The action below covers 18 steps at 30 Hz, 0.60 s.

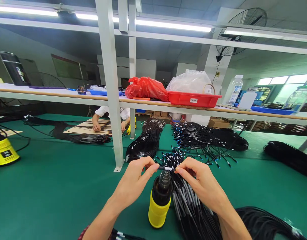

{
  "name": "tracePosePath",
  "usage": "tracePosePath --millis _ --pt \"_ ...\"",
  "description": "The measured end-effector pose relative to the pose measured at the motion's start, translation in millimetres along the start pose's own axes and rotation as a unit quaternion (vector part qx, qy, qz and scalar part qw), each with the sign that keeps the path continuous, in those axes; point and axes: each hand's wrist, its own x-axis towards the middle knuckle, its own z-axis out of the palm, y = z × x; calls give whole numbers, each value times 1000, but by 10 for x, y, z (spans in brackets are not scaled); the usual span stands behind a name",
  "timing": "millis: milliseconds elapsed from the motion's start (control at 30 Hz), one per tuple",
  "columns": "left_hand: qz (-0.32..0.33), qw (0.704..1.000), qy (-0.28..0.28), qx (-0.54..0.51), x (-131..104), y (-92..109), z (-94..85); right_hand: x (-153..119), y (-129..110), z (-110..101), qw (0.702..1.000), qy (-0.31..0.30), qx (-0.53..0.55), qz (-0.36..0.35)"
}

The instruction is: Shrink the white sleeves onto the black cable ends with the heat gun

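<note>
Between my two hands a black cable with a white sleeve [168, 168] is stretched sideways. My left hand [140, 173] pinches its left end between thumb and fingers, and my right hand [193, 173] pinches the right end. Directly under the sleeve stands a yellow and black heat tool [159, 203], upright, its coiled metal nozzle [164, 180] pointing up. Beside the tool, a large bundle of black cables with grey sleeves [188, 196] runs toward me, partly behind my right forearm. Many white and blue cable tips lie beyond my hands.
A white post [110, 83] rises from the green table [55, 186]. More cable bundles [148, 136] lie behind and at the right. Another yellow tool [4, 150] stands far left. A person's hand [96, 126] works across the table. The shelf holds a red tray [193, 99].
</note>
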Motion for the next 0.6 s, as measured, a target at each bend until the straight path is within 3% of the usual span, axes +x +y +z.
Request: tracePosePath --millis 300,600 --pt "13 999 33 6 33 -10 17 58 81 94 999 38 21 3" --pt "27 994 50 96 17 -57 25 16 -19 83 999 -10 -36 -8"
